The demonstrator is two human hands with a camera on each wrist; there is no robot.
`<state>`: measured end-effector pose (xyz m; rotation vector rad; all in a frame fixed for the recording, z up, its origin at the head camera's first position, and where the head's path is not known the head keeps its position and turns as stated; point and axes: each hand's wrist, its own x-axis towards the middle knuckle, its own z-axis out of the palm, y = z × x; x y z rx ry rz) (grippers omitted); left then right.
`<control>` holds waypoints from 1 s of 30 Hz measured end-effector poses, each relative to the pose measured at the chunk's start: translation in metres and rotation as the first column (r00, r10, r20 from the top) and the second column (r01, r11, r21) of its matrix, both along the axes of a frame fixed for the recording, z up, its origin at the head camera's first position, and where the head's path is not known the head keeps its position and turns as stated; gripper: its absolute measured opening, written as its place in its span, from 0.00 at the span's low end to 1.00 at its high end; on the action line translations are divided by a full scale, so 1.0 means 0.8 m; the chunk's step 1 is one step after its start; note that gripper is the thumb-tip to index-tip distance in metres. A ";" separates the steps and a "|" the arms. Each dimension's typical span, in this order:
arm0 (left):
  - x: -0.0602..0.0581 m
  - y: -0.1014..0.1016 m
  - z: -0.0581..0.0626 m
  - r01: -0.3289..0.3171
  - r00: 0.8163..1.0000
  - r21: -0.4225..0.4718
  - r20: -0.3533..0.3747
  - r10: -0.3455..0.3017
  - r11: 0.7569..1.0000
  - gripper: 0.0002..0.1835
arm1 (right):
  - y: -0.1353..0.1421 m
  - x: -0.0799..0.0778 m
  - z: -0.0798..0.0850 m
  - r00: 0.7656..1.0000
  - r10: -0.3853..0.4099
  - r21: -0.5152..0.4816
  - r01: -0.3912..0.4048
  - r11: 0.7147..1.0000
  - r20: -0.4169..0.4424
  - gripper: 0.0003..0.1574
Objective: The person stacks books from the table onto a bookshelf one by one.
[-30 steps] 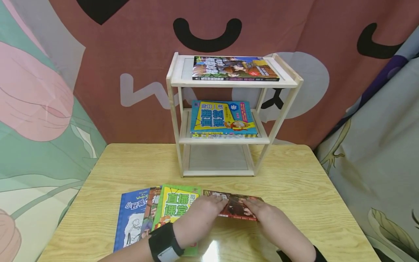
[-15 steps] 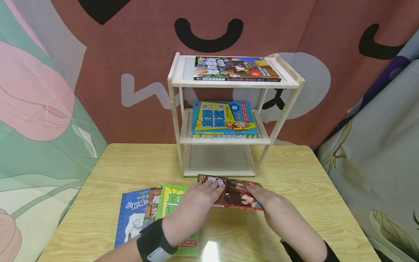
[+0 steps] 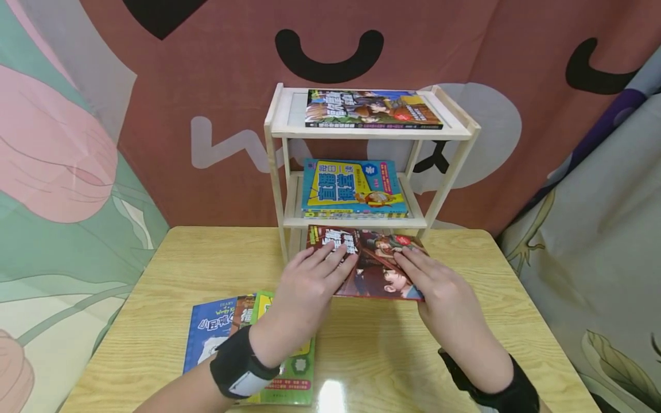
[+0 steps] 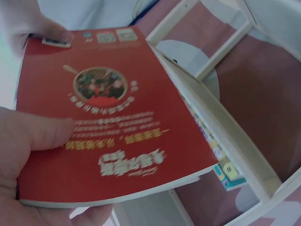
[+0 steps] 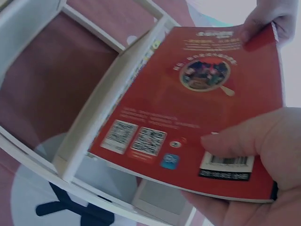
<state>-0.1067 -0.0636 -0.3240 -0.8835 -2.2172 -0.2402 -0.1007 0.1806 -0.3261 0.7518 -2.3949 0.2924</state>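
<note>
So, left hand [image 3: 310, 287] and right hand [image 3: 448, 295] pinch the red book [image 3: 369, 269] (thumbs [image 5: 244, 139] beneath); keep it level, rack [image 3: 372, 133] at twelve o'clock.

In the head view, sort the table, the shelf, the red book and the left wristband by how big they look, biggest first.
1. Table, though cut off at the bottom
2. Shelf, judged by its outline
3. Red book, partly covered
4. Left wristband

The head view looks forward and down from above, across the tabletop [image 3: 506, 298] to the shelf [image 3: 372, 133]. The 2 wrist views, much nearer, face up at the book's [image 4: 117, 117] back cover from opposite ends; all 3 share book and shelf.
</note>
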 end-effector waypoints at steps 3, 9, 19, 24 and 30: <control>-0.004 0.000 0.011 -0.003 0.996 0.039 -0.084 0.006 0.999 0.22 | -0.002 -0.005 0.013 0.997 0.011 -0.037 -0.014 0.999 -0.074 0.36; -0.012 0.000 0.037 0.050 0.968 0.144 -0.250 -0.012 0.988 0.19 | -0.015 -0.015 0.044 0.951 0.049 -0.150 -0.099 0.984 -0.307 0.30; -0.032 -0.001 0.075 0.148 0.893 0.232 -0.449 -0.029 0.961 0.14 | -0.041 -0.047 0.090 0.761 0.028 -0.248 -0.246 0.937 -0.648 0.17; -0.040 -0.003 0.092 0.132 0.889 0.212 -0.457 -0.021 0.968 0.16 | -0.048 -0.064 0.104 0.709 -0.012 -0.289 -0.272 0.918 -0.705 0.16; -0.056 -0.003 0.121 0.057 0.891 0.184 -0.453 0.033 0.981 0.16 | -0.050 -0.083 0.126 0.697 -0.033 -0.323 -0.289 0.901 -0.716 0.15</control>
